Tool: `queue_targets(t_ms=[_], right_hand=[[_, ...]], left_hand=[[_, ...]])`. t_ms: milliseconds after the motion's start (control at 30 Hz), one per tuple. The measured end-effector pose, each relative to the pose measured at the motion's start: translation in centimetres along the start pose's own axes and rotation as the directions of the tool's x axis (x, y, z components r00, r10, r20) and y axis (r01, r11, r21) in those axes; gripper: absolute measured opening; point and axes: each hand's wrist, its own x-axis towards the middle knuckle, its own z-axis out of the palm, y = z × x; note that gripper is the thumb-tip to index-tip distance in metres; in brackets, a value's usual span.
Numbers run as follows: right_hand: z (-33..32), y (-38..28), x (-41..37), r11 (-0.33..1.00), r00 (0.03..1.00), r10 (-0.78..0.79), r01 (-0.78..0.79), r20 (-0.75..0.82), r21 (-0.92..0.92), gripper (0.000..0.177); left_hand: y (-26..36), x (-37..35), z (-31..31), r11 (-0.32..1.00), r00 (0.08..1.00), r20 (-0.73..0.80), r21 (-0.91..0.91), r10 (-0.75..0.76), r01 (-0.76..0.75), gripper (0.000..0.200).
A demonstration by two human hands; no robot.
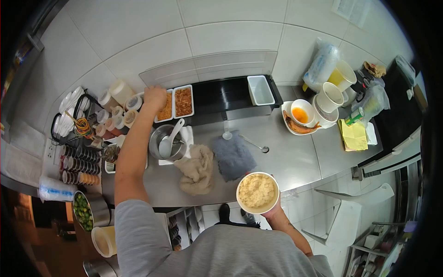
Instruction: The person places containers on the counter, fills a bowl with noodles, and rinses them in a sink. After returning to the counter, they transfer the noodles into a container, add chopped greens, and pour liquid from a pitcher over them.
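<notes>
Right hand (276, 210) is curled round the side of a bowl (254, 211) of pale crumbly food (257, 191), held near the front edge of the bench (295, 159), rim up, presumably so nothing spills. Left hand (156, 97) is placed at the back of a tub (164, 120) of orange shreds (165, 111); fingers hidden, so spread or pinching cannot be told. White tubs (262, 92) are set along the black rack (219, 91), probably for easy reach.

Behind the bowl (157, 138), two filled trays (174, 105) sit side by side, apparently in a rack (219, 94).
</notes>
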Motion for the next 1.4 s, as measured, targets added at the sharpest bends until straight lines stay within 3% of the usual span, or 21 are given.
queue_targets(t_ms=[67,133,167,200,233,300,367,433,467,567,667,767,800,967,1067,1133,1200,1267,1300,1333,1400], right_hand=[[0.0,-0.3,-0.5,1.0,1.0,-0.012,0.012,-0.009,0.016,0.059],[-0.2,-0.5,-0.8,0.999,1.0,-0.023,0.023,-0.013,0.04,0.058],[-0.4,-0.7,-0.8,0.998,1.0,-0.024,0.025,-0.012,0.051,0.058],[-0.5,-0.7,-0.7,0.998,1.0,-0.018,0.018,-0.001,0.06,0.057],[-0.2,-0.8,-0.9,0.998,1.0,-0.01,0.01,0.007,0.066,0.057],[0.8,-1.0,-1.4,0.997,1.0,0.011,-0.013,0.028,0.072,0.056],[1.0,-1.2,-1.6,0.998,0.997,0.016,-0.021,0.077,0.058,0.055],[0.4,-1.6,-1.4,0.995,0.987,0.043,-0.057,0.156,0.087,0.054],[0.6,-1.8,-1.5,0.999,0.99,0.043,-0.043,0.134,0.0,0.053],[1.3,-2.3,-1.4,0.992,0.996,0.078,-0.072,0.051,-0.102,0.053],[0.5,-2.2,-0.5,0.975,0.988,0.115,-0.092,0.102,-0.2,0.052],[1.1,-0.8,0.1,0.95,0.966,0.228,-0.194,0.121,-0.244,0.051],[1.8,-0.1,-0.1,0.935,0.953,0.278,-0.241,0.117,-0.261,0.051],[5.3,8.3,0.2,0.811,0.833,0.526,-0.43,0.174,-0.395,0.05],[8.0,14.4,-1.0,0.705,0.733,0.649,-0.476,0.207,-0.527,0.051],[8.9,19.1,-2.1,0.614,0.622,0.746,-0.502,0.239,-0.609,0.052],[10.2,23.9,-3.6,0.494,0.513,0.837,-0.56,0.19,-0.665,0.053],[12.2,29.0,-4.8,0.382,0.41,0.903,-0.633,0.127,-0.673,0.052],[12.1,31.2,-5.3,0.324,0.352,0.93,-0.64,0.109,-0.697,0.052],[12.4,33.9,-5.9,0.343,0.397,0.911,-0.575,0.113,-0.743,0.05],[12.6,38.4,-5.9,0.289,0.307,0.943,-0.564,0.128,-0.773,0.048]], left_hand=[[2.1,-0.4,-3.2,0.998,0.98,-0.198,-0.066,-0.031,0.018,0.025],[6.4,-0.3,-6.1,0.973,0.979,-0.186,-0.199,0.081,-0.118,0.023],[9.3,-0.7,-6.3,0.844,0.927,-0.312,-0.421,0.209,-0.332,0.016],[13.1,-2.4,-8.2,0.773,0.906,-0.313,-0.484,0.284,-0.409,0.015],[16.5,-2.4,-6.8,0.721,0.856,-0.24,-0.463,0.458,-0.515,0.014],[22.7,-4.4,-4.2,0.661,0.797,-0.2,-0.465,0.57,-0.589,0.014],[26.9,-5.6,-1.1,0.641,0.775,-0.227,-0.452,0.589,-0.62,0.015],[28.9,-5.8,0.2,0.69,0.805,-0.156,-0.44,0.572,-0.575,0.016],[29.4,-5.9,0.7,0.716,0.821,-0.118,-0.432,0.559,-0.549,0.016],[28.9,-7.2,-0.2,0.694,0.881,-0.208,-0.55,0.424,-0.464,0.015],[26.0,-9.9,-4.7,0.677,0.968,-0.148,-0.693,0.203,-0.248,0.014],[21.9,-15.8,-8.6,0.569,0.959,-0.276,-0.8,-0.066,-0.191,0.013],[20.5,-18.4,-10.1,0.558,0.958,-0.246,-0.821,-0.15,-0.124,0.012],[13.6,-34.4,-13.8,0.574,0.813,-0.338,-0.819,-0.473,-0.006,0.013],[11.0,-45.2,-17.1,0.596,0.698,-0.328,-0.783,-0.637,0.176,0.016],[10.2,-53.2,-18.6,0.493,0.624,-0.22,-0.815,-0.75,0.305,0.019],[9.8,-60.7,-19.3,0.496,0.521,-0.221,-0.725,-0.825,0.477,0.02],[8.5,-67.5,-21.6,0.383,0.473,-0.015,-0.611,-0.881,0.693,0.021],[9.5,-71.1,-21.1,0.375,0.457,-0.003,-0.577,-0.889,0.726,0.021],[9.8,-74.4,-20.3,0.364,0.443,0.02,-0.54,-0.896,0.759,0.021],[10.8,-78.9,-17.7,0.383,0.45,0.049,-0.449,-0.892,0.807,0.021]])
